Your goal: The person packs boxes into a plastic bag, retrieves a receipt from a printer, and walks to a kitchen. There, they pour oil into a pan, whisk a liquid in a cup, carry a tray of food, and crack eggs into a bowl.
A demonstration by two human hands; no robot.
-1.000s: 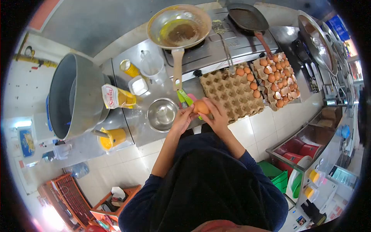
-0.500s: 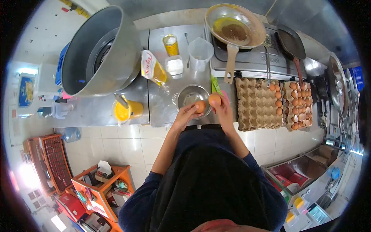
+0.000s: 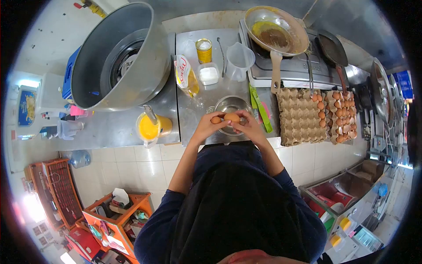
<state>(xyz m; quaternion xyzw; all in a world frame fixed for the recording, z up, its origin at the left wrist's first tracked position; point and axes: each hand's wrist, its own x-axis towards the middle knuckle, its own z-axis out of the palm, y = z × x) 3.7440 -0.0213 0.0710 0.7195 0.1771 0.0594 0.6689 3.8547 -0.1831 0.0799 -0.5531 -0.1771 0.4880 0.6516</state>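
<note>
Over the metal bowl [image 3: 232, 102] my two hands are close together. My left hand [image 3: 205, 128] is closed around a brown egg [image 3: 216, 119]. A second brown egg [image 3: 231, 117] sits between the hands, gripped by the fingers of my right hand [image 3: 249, 126], with the left fingertips right at it. Much of the bowl is hidden behind the hands and eggs. A green strip-like tool [image 3: 261, 109] lies just right of the bowl.
Left of the bowl stand a pitcher of yellow liquid [image 3: 151, 126], an oil pouch [image 3: 186, 77], and a big metal mixing bowl [image 3: 154, 79]. Behind are a can [image 3: 204, 53], white tub [image 3: 208, 75] and clear jug [image 3: 239, 64]. Egg trays [image 3: 299, 119] and a frying pan [image 3: 300, 42] occupy the right.
My right hand has brought its egg leftward to the left hand's fingers, over the bowl. The left hand still holds its egg. The whole view has shifted slightly.
</note>
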